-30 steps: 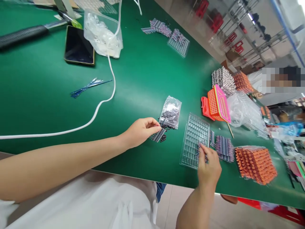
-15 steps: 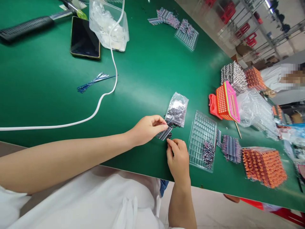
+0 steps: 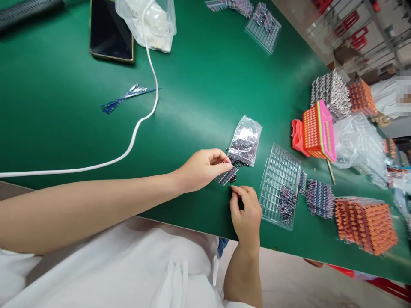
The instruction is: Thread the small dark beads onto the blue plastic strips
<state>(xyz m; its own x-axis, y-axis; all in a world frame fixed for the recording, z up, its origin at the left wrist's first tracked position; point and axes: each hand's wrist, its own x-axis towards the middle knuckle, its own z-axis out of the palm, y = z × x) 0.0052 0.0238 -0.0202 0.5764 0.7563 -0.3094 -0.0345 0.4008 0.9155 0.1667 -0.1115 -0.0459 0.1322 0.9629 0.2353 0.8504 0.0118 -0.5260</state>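
Left hand (image 3: pixel 202 169): reaches in from the left, fingers (image 3: pixel 224 160) pinched together on a small striped strip (image 3: pixel 226 175) of tiny dark parts, held low over the green worktop (image 3: pixel 192 98).
Right hand (image 3: pixel 246 211): comes up from the near edge, fingers (image 3: pixel 236 193) closed at the tips just below the strip; whatever they pinch is too small to tell.
Small clear bag (image 3: pixel 245 140): lies just beyond the strip, holding dark beads, a few spilled at its near end.
Clear tray (image 3: pixel 279 171): to the right of the hands, with a cluster of dark parts at its near right corner.
Striped strips (image 3: pixel 319 199): just right of the tray.
Orange bundle (image 3: pixel 366 222): farther right.
Pink and orange basket (image 3: pixel 317 130): beyond the tray.
White cable (image 3: pixel 141 119): crosses the worktop at left.
Phone (image 3: pixel 111 32): far left, beside a plastic bag (image 3: pixel 150 23).
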